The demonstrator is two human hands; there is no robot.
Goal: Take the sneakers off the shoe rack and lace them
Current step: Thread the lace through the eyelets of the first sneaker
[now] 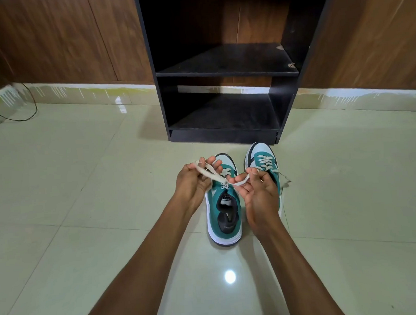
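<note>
A: Where are the sneakers?

B: Both on the floor (pixel 83 188) just in front of the shoe rack (pixel 221 72), off its shelves. The near sneaker (pixel 226 219) is being worked on; the far sneaker (pixel 262 161) beside it looks laced already.

A: And the hands?

B: The left hand (pixel 193 182) pinches one end of the lace (pixel 212 175), the right hand (pixel 257 191) pinches the other, both raised over the near sneaker, probably to draw the ends taut before tying.

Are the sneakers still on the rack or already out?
Out. Both sneakers stand on the floor in front of the rack, whose visible shelves hold nothing.
</note>
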